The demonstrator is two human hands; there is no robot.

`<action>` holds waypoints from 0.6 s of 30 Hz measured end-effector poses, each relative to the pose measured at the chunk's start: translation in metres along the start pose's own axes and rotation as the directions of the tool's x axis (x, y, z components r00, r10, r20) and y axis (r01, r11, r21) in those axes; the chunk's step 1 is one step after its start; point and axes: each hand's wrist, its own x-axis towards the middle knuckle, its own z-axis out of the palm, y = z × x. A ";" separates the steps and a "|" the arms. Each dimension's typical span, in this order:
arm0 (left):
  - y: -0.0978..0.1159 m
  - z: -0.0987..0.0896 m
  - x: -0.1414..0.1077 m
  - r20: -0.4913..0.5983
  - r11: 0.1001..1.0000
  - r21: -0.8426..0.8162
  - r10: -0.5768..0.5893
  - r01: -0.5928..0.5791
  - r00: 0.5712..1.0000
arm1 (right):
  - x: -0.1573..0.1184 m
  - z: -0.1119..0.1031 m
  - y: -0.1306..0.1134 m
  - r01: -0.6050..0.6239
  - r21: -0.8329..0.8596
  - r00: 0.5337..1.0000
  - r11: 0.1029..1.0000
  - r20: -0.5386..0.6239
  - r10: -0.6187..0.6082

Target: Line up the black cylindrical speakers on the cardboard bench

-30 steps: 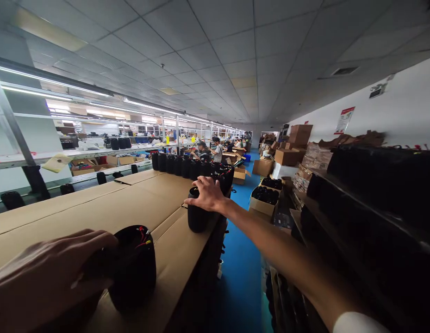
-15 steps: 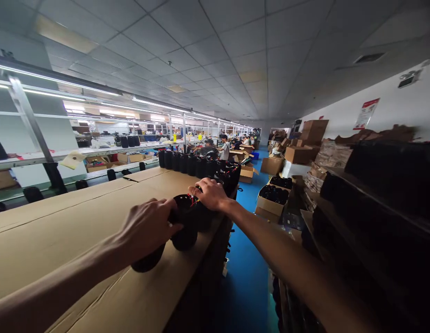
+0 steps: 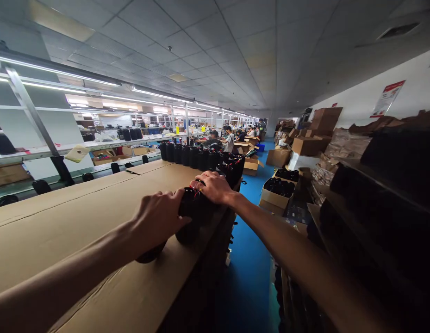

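My left hand [image 3: 161, 215] is closed on the side of a black cylindrical housing [image 3: 187, 231], which stands upright on cardboard. Red and other coloured wires [image 3: 197, 192] stick out near its open top. Just beyond it, my right hand [image 3: 215, 187] curls over the top of another dark housing [image 3: 210, 209], largely covered by the fingers and shadow. A third dark housing [image 3: 152, 254] shows its lower part beneath my left hand. Farther along the table, a row of similar black housings [image 3: 187, 156] stands upright, with wires at the tops.
Brown cardboard sheets [image 3: 107, 208] cover the table. To the right runs a blue floor aisle [image 3: 249, 231], with cartons of black parts [image 3: 275, 201] and dark stacked shelves [image 3: 384, 199] beside it. A conveyor bench [image 3: 96, 169] lies to the left. Several people [image 3: 229, 138] sit farther off.
Both hands and the housings under them have shifted slightly forward along the cardboard, toward the far row. The view has turned and tilted a little. Both hands keep their hold.
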 end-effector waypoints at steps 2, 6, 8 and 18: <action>-0.013 -0.006 0.002 0.023 0.997 -0.066 -0.045 0.047 0.999 | 0.000 0.001 0.000 -0.001 0.006 1.000 1.000 -0.002 0.001; -0.031 -0.012 0.000 0.036 0.959 -0.238 -0.150 0.154 0.988 | -0.001 0.001 0.000 -0.003 0.018 1.000 1.000 -0.012 0.003; -0.030 -0.009 -0.003 0.017 0.940 -0.288 -0.185 0.182 0.983 | -0.001 0.001 0.000 -0.001 0.020 1.000 1.000 -0.014 0.001; 0.006 -0.004 -0.024 -0.189 0.954 -0.233 -0.232 0.186 0.954 | 0.002 0.005 -0.003 -0.029 0.092 0.990 0.995 -0.134 0.041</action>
